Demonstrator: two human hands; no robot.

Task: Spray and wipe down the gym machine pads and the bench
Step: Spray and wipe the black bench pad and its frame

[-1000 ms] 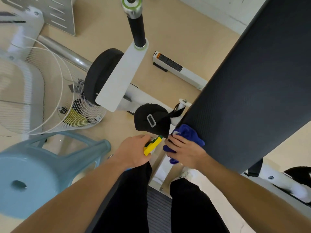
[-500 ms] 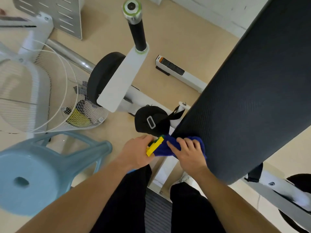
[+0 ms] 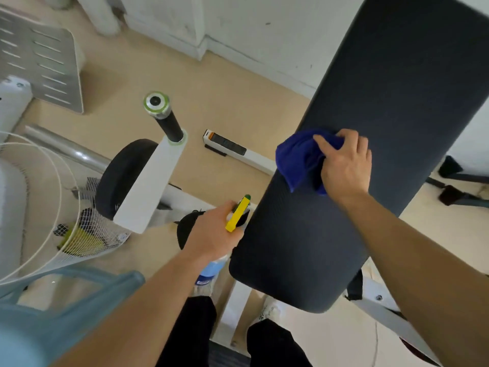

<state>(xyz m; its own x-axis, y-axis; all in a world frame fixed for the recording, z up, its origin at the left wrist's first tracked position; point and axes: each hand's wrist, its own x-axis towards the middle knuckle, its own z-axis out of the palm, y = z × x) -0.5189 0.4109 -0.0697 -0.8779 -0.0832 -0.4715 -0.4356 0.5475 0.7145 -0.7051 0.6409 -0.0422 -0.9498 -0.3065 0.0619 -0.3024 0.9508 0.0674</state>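
Note:
A long dark bench pad (image 3: 370,107) slants from the upper right down to the lower middle. My right hand (image 3: 344,165) grips a bunched blue cloth (image 3: 299,160) and presses it on the pad's left side, about halfway along. My left hand (image 3: 214,234) holds a spray bottle (image 3: 211,268) with a yellow trigger head (image 3: 238,213), just left of the pad's lower end. The bottle's pale blue body shows below my fist. A round black machine pad (image 3: 119,176) sits to the left on a white arm.
A white handle arm with a black grip (image 3: 169,125) rises at centre left. A white wire fan guard (image 3: 39,207) and a light blue plastic stool (image 3: 53,300) stand at the left. White frame bars (image 3: 238,152) lie on the tan floor. My legs are at the bottom.
My right hand has slid the blue cloth up along the pad from its lower end to its middle. My left hand with the spray bottle stayed beside the pad's lower end.

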